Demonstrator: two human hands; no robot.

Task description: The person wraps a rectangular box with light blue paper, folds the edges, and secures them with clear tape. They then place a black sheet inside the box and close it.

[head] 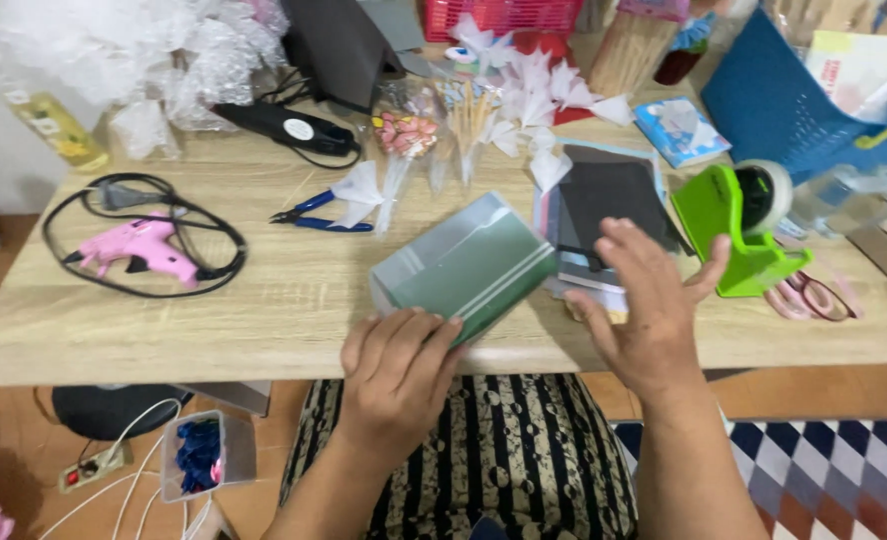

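Holding a green stack of paper sheets (469, 265) by its near edge, the left hand (396, 375) has its fingers curled over the top of the stack, gripping it at the near edge of the wooden table (264, 310). The stack lies tilted, near the middle of the table, its far right corner just beside a pile of dark sheets (609, 205).

The right hand (649, 310) hovers to the right of the stack with its fingers spread open and nothing in its grasp; its fingertips are over the near edge of the dark sheets. Just right of that hand stands a green tape dispenser (739, 225), and pink-handled scissors (814, 295) lie nearer on its right.

On the left side of the table a pink glue gun (144, 250) lies inside a loop of black cable (204, 235). Blue-handled pliers (319, 213) lie left of the middle, touching a white folded paper piece (361, 190). More white folded paper shapes (539, 95) are heaped farther back, and a blue basket (779, 105) lies at the far right.
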